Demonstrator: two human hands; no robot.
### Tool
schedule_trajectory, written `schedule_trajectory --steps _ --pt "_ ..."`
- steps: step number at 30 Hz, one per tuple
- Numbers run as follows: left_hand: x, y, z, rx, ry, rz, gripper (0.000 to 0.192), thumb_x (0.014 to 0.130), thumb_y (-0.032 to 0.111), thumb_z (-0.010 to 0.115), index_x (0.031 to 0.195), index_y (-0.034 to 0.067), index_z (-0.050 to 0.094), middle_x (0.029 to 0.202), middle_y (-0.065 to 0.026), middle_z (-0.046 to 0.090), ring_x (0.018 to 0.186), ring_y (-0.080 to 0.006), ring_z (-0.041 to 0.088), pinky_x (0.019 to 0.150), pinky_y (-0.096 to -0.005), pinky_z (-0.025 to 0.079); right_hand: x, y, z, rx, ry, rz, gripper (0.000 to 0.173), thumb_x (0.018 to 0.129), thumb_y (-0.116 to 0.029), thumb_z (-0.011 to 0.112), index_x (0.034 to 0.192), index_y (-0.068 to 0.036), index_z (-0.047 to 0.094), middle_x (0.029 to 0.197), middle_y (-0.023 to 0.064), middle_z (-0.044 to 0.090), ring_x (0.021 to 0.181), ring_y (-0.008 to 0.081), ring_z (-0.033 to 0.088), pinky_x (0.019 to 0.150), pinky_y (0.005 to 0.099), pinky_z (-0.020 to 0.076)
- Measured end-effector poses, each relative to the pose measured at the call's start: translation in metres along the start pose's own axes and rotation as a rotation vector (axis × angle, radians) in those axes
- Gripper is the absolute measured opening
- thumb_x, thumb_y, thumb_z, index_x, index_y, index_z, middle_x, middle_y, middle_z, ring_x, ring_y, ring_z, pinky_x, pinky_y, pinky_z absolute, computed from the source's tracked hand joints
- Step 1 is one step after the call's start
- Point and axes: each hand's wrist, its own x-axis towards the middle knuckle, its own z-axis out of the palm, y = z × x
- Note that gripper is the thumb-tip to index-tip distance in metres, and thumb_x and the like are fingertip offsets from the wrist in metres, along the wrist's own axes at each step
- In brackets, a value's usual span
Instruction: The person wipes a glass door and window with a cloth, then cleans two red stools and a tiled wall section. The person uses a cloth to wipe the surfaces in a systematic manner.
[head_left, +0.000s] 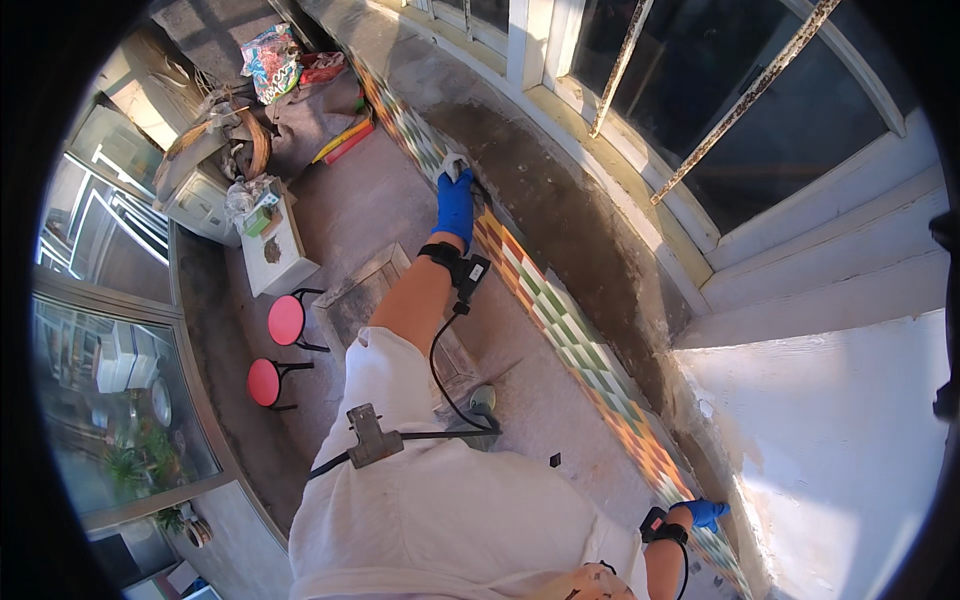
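Observation:
My left hand (455, 202), in a blue glove, grips a crumpled greyish-white cloth (453, 164) at the edge of a concrete ledge (555, 195). A strip of mosaic tiles (551, 315) in green, white, orange and brown runs along the ledge's front. Much of the ledge's top is dark and looks wet. My right hand (705, 513), also blue-gloved, rests at the tiled edge lower right, with thumb and fingers apart and nothing visible in it. A strapped device with a cable sits on each wrist.
Barred windows (750, 112) and a white wall (840, 420) border the ledge. On the left are two red-topped stools (286, 320), a wooden frame (375, 277), a white cabinet (277, 247) bearing clutter, and glass panes (127, 405). Colourful bags (271, 64) lie farther off.

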Motion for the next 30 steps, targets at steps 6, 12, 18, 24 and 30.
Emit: schedule_trajectory --steps 6,12,18,24,30 --pt "-0.216 -0.055 0.053 0.028 -0.056 -0.257 0.06 0.101 0.029 0.06 0.15 0.006 0.037 0.108 -0.0129 0.065 0.094 -0.0221 0.063 0.082 -0.0351 0.05 0.009 0.001 -0.005 0.012 -0.051 -0.048 0.087 0.096 -0.058 0.056 0.155 0.0 0.027 0.159 0.0174 0.04 0.134 0.0347 0.052 0.112 0.0441 0.0378" --pt "-0.424 -0.068 0.103 -0.103 -0.317 -0.35 0.057 0.102 0.021 0.058 0.151 0.006 0.034 0.137 -0.0068 0.051 0.122 -0.0188 0.049 0.106 -0.0322 0.039 0.012 -0.011 -0.013 0.067 -0.06 0.05 0.09 0.096 -0.059 0.056 0.157 0.0 0.024 0.16 0.0175 0.038 0.135 0.0349 0.052 0.113 0.0443 0.0372" --pt "-0.529 -0.102 0.124 -0.128 -0.496 -0.449 0.047 0.101 0.019 0.06 0.142 0.005 0.041 0.123 -0.0066 0.054 0.112 -0.0161 0.053 0.098 -0.0309 0.044 0.057 0.021 -0.045 0.163 -0.63 -0.102 0.111 0.091 -0.064 0.064 0.163 -0.005 0.004 0.163 0.0195 0.031 0.144 0.0368 0.039 0.117 0.0494 0.0323" --pt "-0.596 -0.131 0.134 -0.151 -0.762 -0.484 0.031 0.1 0.022 0.066 0.123 0.005 0.055 0.108 -0.0048 0.062 0.092 -0.0144 0.063 0.079 -0.0312 0.054 0.098 0.082 -0.103 0.315 -1.138 -0.106 0.078 0.097 -0.045 0.066 0.16 -0.014 0.031 0.155 0.0108 0.042 0.141 0.023 0.041 0.117 0.0399 0.0295" --pt "-0.673 -0.118 0.109 0.067 -1.329 -0.914 0.061 0.106 0.051 0.047 0.152 0.01 0.042 0.139 -0.0067 0.056 0.123 -0.0179 0.056 0.108 -0.0365 0.045 0.08 0.084 -0.13 0.469 -1.314 0.118 0.053 0.099 -0.024 0.067 0.148 -0.013 0.048 0.133 0.0071 0.061 0.117 0.0182 0.06 0.098 0.0329 0.0491"
